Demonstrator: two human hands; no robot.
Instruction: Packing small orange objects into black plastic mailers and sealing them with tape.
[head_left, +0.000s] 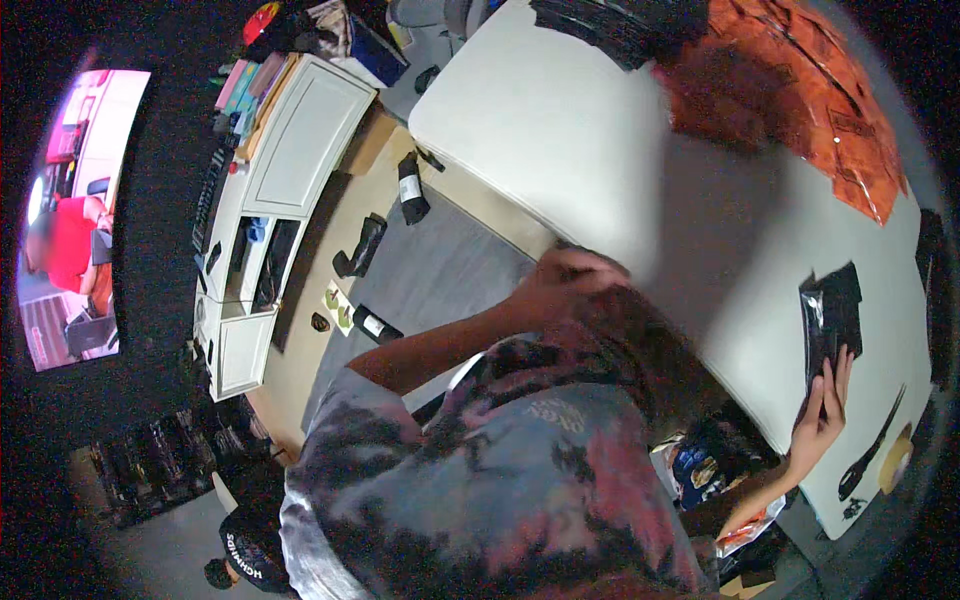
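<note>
My right hand (822,408) reaches over the right part of the white table (570,130). Its fingers are stretched out, and the fingertips rest on the near end of a flat, shiny black plastic package (830,318). My left hand (578,275) is at the table's near edge, in front of my body, with its fingers curled. Shadow and blur hide whatever it may hold. A dark tool with a long thin end (870,450), perhaps scissors, lies near my right hand, next to a tan tape roll (896,460).
Orange plastic bags (825,110) and black plastic packages (625,25) cover the far side of the table. Black bundles (411,188) lie on the floor to the left, before a white cabinet (305,140). A person in a dark cap (250,545) is at lower left.
</note>
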